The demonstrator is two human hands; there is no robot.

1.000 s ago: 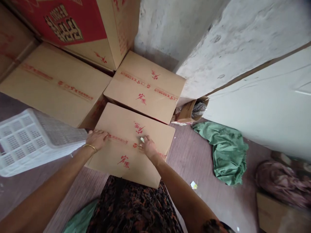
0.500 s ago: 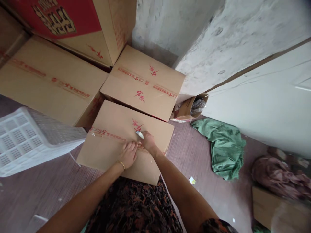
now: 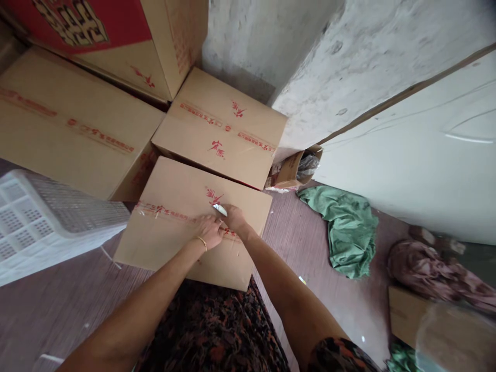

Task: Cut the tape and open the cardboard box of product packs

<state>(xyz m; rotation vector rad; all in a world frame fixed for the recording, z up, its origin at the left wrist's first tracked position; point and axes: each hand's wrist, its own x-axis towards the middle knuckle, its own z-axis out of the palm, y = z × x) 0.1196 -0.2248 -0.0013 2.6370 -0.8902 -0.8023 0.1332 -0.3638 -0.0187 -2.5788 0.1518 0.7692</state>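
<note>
A closed cardboard box [image 3: 155, 243] with red print and a taped seam stands in front of my body. My right hand [image 3: 235, 219] is closed on a small knife [image 3: 220, 209] with a pale, shiny blade that points up and left over the lid. Close beside it, my left hand [image 3: 211, 231], with a gold bracelet at the wrist, rests on the seam. Its fingers are bent together at a strip of printed tape [image 3: 230, 232]; what they pinch, if anything, is too small to make out.
Behind stand another taped box [image 3: 220, 129], a wide box [image 3: 77, 124] and a tall red-panelled box [image 3: 155, 67]. A white plastic crate [image 3: 77, 227] is at left. Right of the boxes lie a small open carton [image 3: 290, 173], green cloth [image 3: 344, 227] and pinkish cloth [image 3: 422, 268].
My left hand has slid up and right along the seam towards my right hand, its fingers now drawn together. The knife stays in my right hand. The whole view has shifted slightly.
</note>
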